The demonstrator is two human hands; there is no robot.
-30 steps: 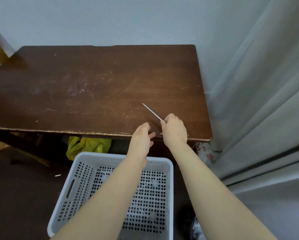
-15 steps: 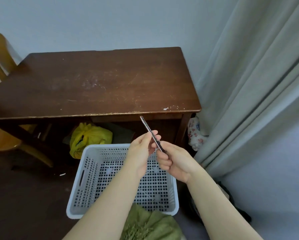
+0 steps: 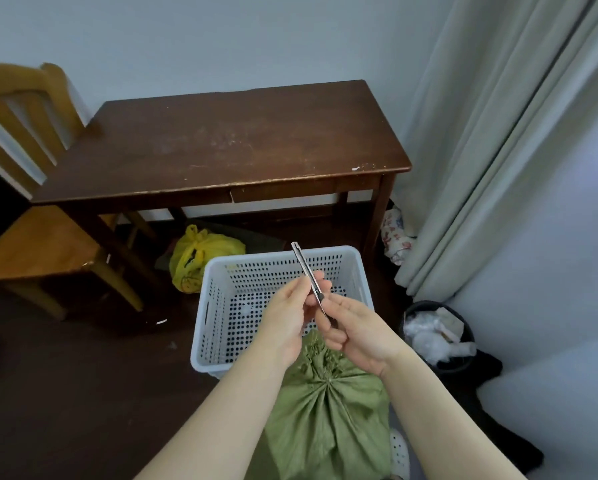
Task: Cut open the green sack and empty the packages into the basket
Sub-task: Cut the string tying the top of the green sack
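Gripping one utility knife (image 3: 306, 271), left hand (image 3: 287, 323) and right hand (image 3: 356, 332), green sack (image 3: 325, 417) just below.

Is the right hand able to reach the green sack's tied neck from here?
Probably yes: the right hand, holding the knife, hangs just above the green sack; nothing lies between.

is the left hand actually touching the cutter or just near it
Touching. The head view shows the left hand pinching the cutter mid-length with its fingertips, while the right hand grips its lower end.
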